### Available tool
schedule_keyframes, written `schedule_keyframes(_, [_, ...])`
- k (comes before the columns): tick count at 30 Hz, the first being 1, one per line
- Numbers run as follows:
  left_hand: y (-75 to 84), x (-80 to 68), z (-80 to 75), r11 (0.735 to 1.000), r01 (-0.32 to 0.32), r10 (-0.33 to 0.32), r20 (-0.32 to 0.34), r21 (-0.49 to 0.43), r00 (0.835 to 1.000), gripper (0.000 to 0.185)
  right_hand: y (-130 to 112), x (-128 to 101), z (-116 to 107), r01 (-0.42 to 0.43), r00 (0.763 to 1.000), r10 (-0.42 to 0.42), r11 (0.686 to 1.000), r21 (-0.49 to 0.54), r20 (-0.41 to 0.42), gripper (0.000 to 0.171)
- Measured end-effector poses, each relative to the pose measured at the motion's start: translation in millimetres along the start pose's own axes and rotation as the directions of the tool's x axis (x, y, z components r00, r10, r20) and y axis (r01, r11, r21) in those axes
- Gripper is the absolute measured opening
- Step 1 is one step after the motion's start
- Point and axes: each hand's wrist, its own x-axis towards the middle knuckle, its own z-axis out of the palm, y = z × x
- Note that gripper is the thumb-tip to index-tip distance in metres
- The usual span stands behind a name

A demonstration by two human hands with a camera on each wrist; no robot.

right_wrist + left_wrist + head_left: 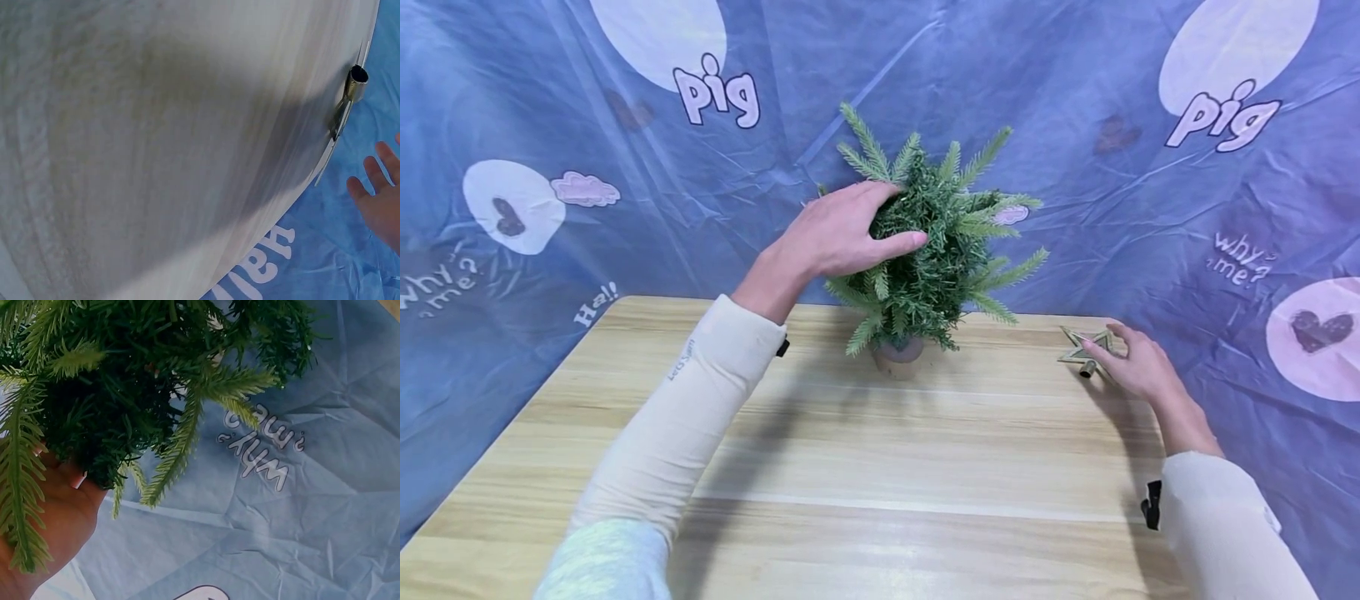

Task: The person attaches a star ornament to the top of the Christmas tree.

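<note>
A small artificial Christmas tree (925,250) stands near the table's back edge, with dark green foliage and lighter sprigs. My left hand (842,229) holds it around the upper left side, thumb across the front and fingers partly buried in the needles. In the left wrist view, the palm (69,519) lies against the foliage (106,406). At the back right corner, a gold star topper (1088,346) with a short tube socket (357,76) lies on the table. Close beside it is my right hand (1138,362), fingers apart, thumb overlapping the star in the head view.
The light wooden table (880,458) ends just behind the tree and star. A blue printed cloth (820,75) hangs behind and along the sides. The tree's round base (898,358) sits partly under its lower branches.
</note>
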Motion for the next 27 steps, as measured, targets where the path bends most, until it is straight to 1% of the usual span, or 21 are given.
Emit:
schedule_keyframes(6, [-2.0, -2.0, 2.4, 0.999, 0.017, -0.017, -0.010, -0.028, 1.000, 0.092, 4.7, -3.0, -1.7, -0.030, 0.999, 0.030, 1.000, 0.005, 0.029, 0.088])
schedule_keyframes(10, [-2.8, -3.3, 4.2, 0.999, 0.023, -0.023, -0.008, -0.039, 1.000, 0.092, 10.3, -4.5, -0.3, -0.052, 0.998, 0.052, 0.999, 0.004, 0.025, 0.088])
schedule_keyframes(13, [-1.7, -4.2, 5.0, 0.999, 0.029, -0.029, -0.009, -0.037, 1.000, 0.091, 13.4, -5.7, 0.5, -0.068, 0.997, 0.068, 0.998, -0.001, 0.025, 0.088])
schedule_keyframes(18, [1.9, -5.4, 5.0, 0.999, 0.043, -0.043, 0.005, -0.030, 0.999, 0.092, 18.7, -8.0, 0.7, -0.088, 0.995, 0.088, 0.996, 0.011, 0.053, 0.092])
schedule_keyframes(24, [3.5, -7.2, 4.5, 0.999, 0.044, -0.044, 0.010, -0.019, 0.999, 0.092, 25.2, -9.2, 2.5, -0.083, 0.994, 0.081, 0.996, 0.033, 0.067, 0.096])
schedule_keyframes(27, [3.4, -8.2, 4.3, 0.998, 0.051, -0.051, 0.012, -0.023, 0.999, 0.092, 28.3, -9.2, 2.8, -0.086, 0.993, 0.082, 0.995, 0.042, 0.088, 0.098])
